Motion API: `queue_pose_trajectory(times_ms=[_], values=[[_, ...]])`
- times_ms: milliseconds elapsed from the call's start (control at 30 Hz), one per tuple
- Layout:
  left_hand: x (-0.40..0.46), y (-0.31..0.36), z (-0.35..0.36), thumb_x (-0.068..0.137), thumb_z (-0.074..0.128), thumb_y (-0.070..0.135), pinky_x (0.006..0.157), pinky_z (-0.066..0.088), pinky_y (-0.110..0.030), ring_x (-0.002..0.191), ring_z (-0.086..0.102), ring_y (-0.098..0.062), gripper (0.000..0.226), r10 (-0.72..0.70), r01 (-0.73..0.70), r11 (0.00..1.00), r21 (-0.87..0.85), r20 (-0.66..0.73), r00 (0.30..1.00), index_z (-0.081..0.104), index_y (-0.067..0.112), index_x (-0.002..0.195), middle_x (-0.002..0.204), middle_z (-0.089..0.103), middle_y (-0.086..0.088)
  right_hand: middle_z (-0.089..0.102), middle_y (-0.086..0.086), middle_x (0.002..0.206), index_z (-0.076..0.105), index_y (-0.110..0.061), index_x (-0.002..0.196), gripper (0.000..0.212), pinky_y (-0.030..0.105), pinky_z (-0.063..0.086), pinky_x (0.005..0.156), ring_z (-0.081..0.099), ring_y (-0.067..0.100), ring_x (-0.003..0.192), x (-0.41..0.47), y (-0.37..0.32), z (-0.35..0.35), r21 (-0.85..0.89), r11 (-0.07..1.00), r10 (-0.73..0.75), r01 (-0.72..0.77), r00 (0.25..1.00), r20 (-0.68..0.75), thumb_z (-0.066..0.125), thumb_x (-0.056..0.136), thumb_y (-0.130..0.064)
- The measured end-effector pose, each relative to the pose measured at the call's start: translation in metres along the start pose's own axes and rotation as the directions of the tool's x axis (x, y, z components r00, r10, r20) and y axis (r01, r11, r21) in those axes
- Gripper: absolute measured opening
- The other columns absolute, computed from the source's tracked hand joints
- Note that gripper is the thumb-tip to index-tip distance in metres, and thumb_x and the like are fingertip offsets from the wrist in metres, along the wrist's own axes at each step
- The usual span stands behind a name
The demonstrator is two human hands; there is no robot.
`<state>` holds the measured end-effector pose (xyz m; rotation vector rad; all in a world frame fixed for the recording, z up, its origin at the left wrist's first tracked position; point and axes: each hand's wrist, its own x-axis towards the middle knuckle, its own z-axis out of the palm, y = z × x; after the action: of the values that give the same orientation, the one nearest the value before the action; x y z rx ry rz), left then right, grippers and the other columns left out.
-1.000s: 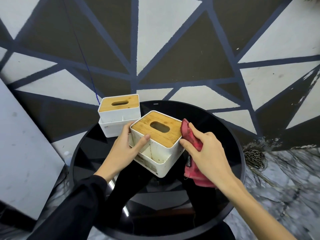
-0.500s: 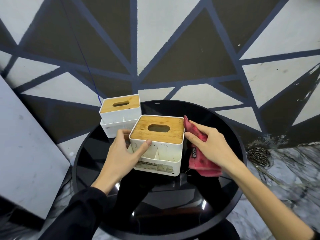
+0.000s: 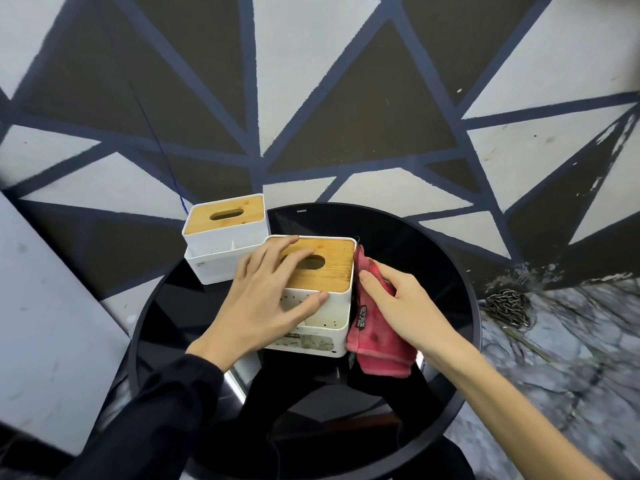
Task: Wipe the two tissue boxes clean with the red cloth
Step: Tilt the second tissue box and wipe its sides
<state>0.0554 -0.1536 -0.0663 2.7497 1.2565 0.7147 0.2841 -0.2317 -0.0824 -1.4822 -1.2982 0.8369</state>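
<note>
Two white tissue boxes with wooden lids stand on a round black glass table (image 3: 433, 258). The near tissue box (image 3: 332, 306) is in the middle, its front wall stained. My left hand (image 3: 266, 299) lies over its lid and front, fingers spread on the wood, thumb against the front wall. My right hand (image 3: 398, 306) presses the red cloth (image 3: 377, 344) flat against the box's right side. The far tissue box (image 3: 225, 237) stands at the table's back left, untouched.
A wall painted with dark and pale triangles rises right behind the table. A grey board (image 3: 45, 323) leans at the left. A metal chain (image 3: 509, 306) lies on the marbled floor to the right.
The near box has been turned square to me. My left hand moved from its left side up onto the lid. My right hand with the cloth stays at the right side.
</note>
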Motion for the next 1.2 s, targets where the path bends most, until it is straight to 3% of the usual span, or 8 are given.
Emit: queue_pose_trajectory(times_ms=[267,433,567,733,833,933,1067,1200], values=[[0.007,-0.003,0.001,0.092,0.012,0.089,0.133,0.010,-0.040,0.162,0.005,-0.004,0.093,-0.007,-0.007,0.992,0.128,0.113,0.994,0.015,0.038,0.169,0.177,0.007,0.015,0.079,-0.011,0.101,0.074,-0.035,0.109,0.028,0.038,0.059,0.094,0.075,0.006,0.096,-0.029,0.011,0.011,0.203,0.968,0.141,-0.145,0.989,0.035,0.048,0.108,-0.044],[0.009,-0.002,0.002,0.092,0.004,0.089,0.134,-0.001,-0.039,0.162,-0.004,-0.001,0.095,-0.077,0.065,0.994,0.086,0.135,0.988,0.016,0.035,0.169,0.178,0.006,0.010,0.072,-0.034,0.088,0.068,-0.051,0.096,0.017,0.006,0.051,0.074,0.068,-0.012,0.087,-0.050,0.010,0.026,0.269,0.962,0.089,-0.048,0.986,-0.140,0.058,0.105,-0.040],[0.008,0.003,0.004,0.085,0.007,0.095,0.132,-0.008,-0.044,0.164,-0.011,-0.017,0.107,-0.200,0.183,0.974,0.137,0.128,0.971,0.012,0.031,0.170,0.179,-0.003,0.000,0.072,-0.017,0.110,0.065,-0.046,0.130,0.031,0.020,0.057,0.088,0.067,-0.004,0.103,-0.058,0.010,0.040,0.216,0.975,0.092,-0.046,0.975,-0.204,0.053,0.103,-0.055],[0.011,0.014,-0.002,0.073,0.018,0.101,0.130,0.015,-0.050,0.164,0.007,-0.024,0.125,-0.359,0.348,0.933,0.093,0.162,0.919,0.011,0.021,0.169,0.178,0.004,-0.007,0.053,-0.015,0.113,0.044,-0.055,0.143,0.038,0.030,0.048,0.097,0.050,0.005,0.113,-0.060,0.011,0.040,0.015,0.999,0.051,-0.049,0.994,-0.095,0.030,0.108,-0.054],[0.015,0.014,-0.003,0.067,0.020,0.104,0.129,0.018,-0.049,0.163,0.014,-0.026,0.134,-0.396,0.383,0.917,0.107,0.168,0.903,0.012,0.017,0.169,0.178,0.008,-0.006,0.051,-0.013,0.113,0.034,-0.061,0.147,0.039,0.034,0.051,0.095,0.057,0.008,0.106,-0.059,0.013,0.037,0.010,0.997,0.081,-0.080,0.994,-0.080,0.027,0.110,-0.052],[0.017,0.012,-0.003,0.062,0.019,0.108,0.130,0.017,-0.045,0.163,0.014,-0.023,0.142,-0.411,0.393,0.910,0.131,0.168,0.896,0.012,0.014,0.169,0.178,0.011,-0.005,0.055,-0.008,0.104,0.044,-0.056,0.142,0.036,0.039,0.051,0.091,0.059,0.014,0.099,-0.045,0.016,0.036,-0.031,0.995,0.087,-0.091,0.991,-0.097,0.029,0.110,-0.049],[0.017,0.009,-0.002,0.057,0.012,0.113,0.129,0.020,-0.046,0.162,0.016,-0.022,0.149,-0.411,0.390,0.909,0.147,0.169,0.896,0.013,0.014,0.169,0.178,0.013,-0.003,0.070,-0.004,0.087,0.068,-0.028,0.106,0.033,0.038,0.053,0.081,0.065,0.015,0.087,-0.007,0.020,0.026,0.013,0.994,0.106,-0.105,0.987,-0.123,0.038,0.110,-0.042],[0.019,0.009,-0.003,0.054,0.010,0.113,0.129,0.019,-0.048,0.162,0.016,-0.023,0.151,-0.417,0.391,0.906,0.164,0.183,0.890,0.012,0.016,0.170,0.178,0.012,-0.003,0.076,0.001,0.091,0.071,-0.023,0.099,0.038,0.033,0.055,0.080,0.070,0.016,0.088,0.010,0.022,0.012,0.123,0.982,0.148,-0.141,0.988,-0.052,0.040,0.110,-0.044]])
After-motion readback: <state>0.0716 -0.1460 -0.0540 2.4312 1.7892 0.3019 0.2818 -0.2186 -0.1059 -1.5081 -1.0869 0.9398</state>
